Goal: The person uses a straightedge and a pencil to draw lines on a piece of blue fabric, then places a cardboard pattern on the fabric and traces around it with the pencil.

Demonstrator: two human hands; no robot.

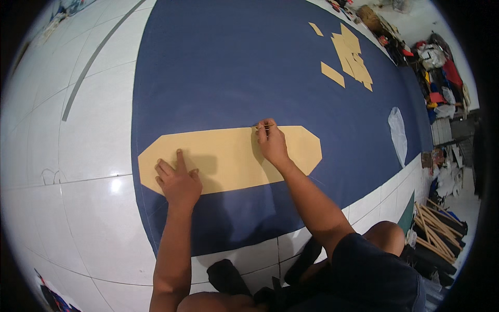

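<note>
A long tan cardboard pattern piece (231,158) with cut-off corners lies flat on a large sheet of dark blue material (223,67). My left hand (180,182) presses on its left part, fingers spread. Over the far edge, right of the middle, my right hand (273,144) pinches a thin pen-like stick (267,125). One end of the stick is by that edge; its exact kind is too small to tell. A faint pale line runs on the blue material just off the pattern's right near corner.
Several smaller tan pattern pieces (351,54) lie at the far right of the sheet. A clear plastic bag (397,136) rests near its right edge. On the white tiled floor (99,140) lies a long grey strip (96,65). Wooden sticks (436,231) and clutter line the right side.
</note>
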